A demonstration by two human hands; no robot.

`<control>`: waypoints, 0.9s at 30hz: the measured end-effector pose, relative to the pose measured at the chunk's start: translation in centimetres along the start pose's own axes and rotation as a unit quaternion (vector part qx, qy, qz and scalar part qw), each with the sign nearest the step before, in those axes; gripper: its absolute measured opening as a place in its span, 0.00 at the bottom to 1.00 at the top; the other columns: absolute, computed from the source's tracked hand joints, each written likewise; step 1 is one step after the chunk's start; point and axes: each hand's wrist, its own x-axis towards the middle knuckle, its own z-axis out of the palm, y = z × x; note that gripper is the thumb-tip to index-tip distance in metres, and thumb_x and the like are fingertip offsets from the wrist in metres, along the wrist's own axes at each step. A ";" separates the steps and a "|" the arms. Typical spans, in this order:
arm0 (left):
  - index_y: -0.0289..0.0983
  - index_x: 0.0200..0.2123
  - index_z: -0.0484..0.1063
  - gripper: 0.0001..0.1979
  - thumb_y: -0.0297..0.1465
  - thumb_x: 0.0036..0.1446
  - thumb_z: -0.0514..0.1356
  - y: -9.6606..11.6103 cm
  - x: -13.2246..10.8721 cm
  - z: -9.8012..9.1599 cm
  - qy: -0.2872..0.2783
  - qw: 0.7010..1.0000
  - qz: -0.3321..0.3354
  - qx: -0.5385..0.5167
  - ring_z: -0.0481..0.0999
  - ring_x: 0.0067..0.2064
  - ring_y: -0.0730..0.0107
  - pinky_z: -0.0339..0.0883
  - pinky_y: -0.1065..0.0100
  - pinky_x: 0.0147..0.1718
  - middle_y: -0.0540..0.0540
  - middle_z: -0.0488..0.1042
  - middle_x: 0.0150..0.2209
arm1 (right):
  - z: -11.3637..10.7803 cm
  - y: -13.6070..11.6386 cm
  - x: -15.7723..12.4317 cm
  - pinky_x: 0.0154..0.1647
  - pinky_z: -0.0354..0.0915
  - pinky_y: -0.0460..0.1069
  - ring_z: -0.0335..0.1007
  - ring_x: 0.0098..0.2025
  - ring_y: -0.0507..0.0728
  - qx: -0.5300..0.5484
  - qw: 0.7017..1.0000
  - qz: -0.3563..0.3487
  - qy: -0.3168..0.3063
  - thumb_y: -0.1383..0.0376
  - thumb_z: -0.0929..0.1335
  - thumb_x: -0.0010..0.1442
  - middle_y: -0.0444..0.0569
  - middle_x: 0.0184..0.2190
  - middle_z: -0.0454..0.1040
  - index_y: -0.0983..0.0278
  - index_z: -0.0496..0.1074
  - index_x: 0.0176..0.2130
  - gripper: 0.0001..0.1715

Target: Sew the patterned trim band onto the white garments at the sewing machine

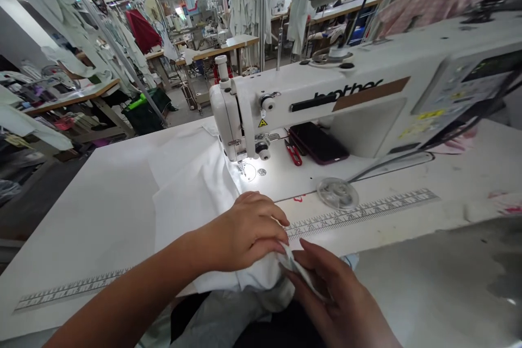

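White fabric lies over the sewing table and runs up to the presser foot of a white sewing machine. With its fingers bent over the fabric's near edge, my left hand pinches the cloth in front of the needle area. Close by on the right, my right hand holds a folded edge of the same cloth between thumb and fingers. Below both hands the fabric hangs over the table's front edge toward my lap. The needle tip is too small to make out.
Behind the machine arm lie a dark phone and red thread snips. A clear round dish sits beside a measuring tape strip along the front. A pink checked sleeve reaches in behind the machine.
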 end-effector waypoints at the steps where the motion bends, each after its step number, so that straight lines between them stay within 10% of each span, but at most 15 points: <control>1: 0.37 0.35 0.75 0.05 0.27 0.60 0.59 0.0 0.3 -0.3 -0.018 1.000 0.002 -0.011 0.73 0.49 0.65 0.55 0.59 0.59 0.44 0.76 0.45 | 0.1 0.2 -0.4 0.42 0.71 0.53 0.75 0.42 0.62 0.010 1.000 0.002 -0.007 0.58 0.68 0.62 0.50 0.41 0.78 0.55 0.65 0.53 0.20; 7: 0.36 0.37 0.74 0.03 0.29 0.61 0.60 -0.3 1.4 -1.7 -0.200 0.976 -0.054 -0.062 0.75 0.40 0.70 0.55 0.57 0.59 0.48 0.78 0.36 | -0.5 0.2 -1.4 0.47 0.72 0.50 0.68 0.56 0.60 -0.013 0.984 -0.147 -0.101 0.65 0.60 0.68 0.55 0.56 0.70 0.57 0.52 0.62 0.25; 12: 0.36 0.35 0.75 0.02 0.28 0.58 0.63 -0.8 1.4 -1.8 -0.216 0.971 -0.060 -0.088 0.73 0.42 0.70 0.62 0.64 0.53 0.48 0.78 0.35 | -3.5 -0.8 2.0 0.42 0.72 0.49 0.73 0.49 0.57 -0.081 0.961 -0.225 -0.139 0.66 0.58 0.69 0.52 0.49 0.74 0.57 0.62 0.57 0.19; 18: 0.36 0.32 0.75 0.02 0.26 0.55 0.66 -1.2 1.3 -1.6 -0.170 0.982 -0.030 -0.074 0.74 0.42 0.69 0.59 0.61 0.56 0.49 0.77 0.34 | -3.6 -1.5 7.2 0.37 0.68 0.49 0.69 0.41 0.55 -0.176 0.859 -0.463 -0.127 0.73 0.62 0.66 0.50 0.40 0.75 0.62 0.71 0.49 0.15; 27: 0.37 0.29 0.75 0.10 0.34 0.47 0.71 -1.6 -1.1 1.7 0.035 0.995 -0.075 -0.057 0.69 0.50 0.62 0.63 0.58 0.56 0.44 0.72 0.43 | -3.9 -2.3 7.6 0.37 0.65 0.51 0.68 0.41 0.56 -0.290 0.762 -0.564 -0.133 0.72 0.65 0.65 0.47 0.40 0.76 0.64 0.73 0.43 0.09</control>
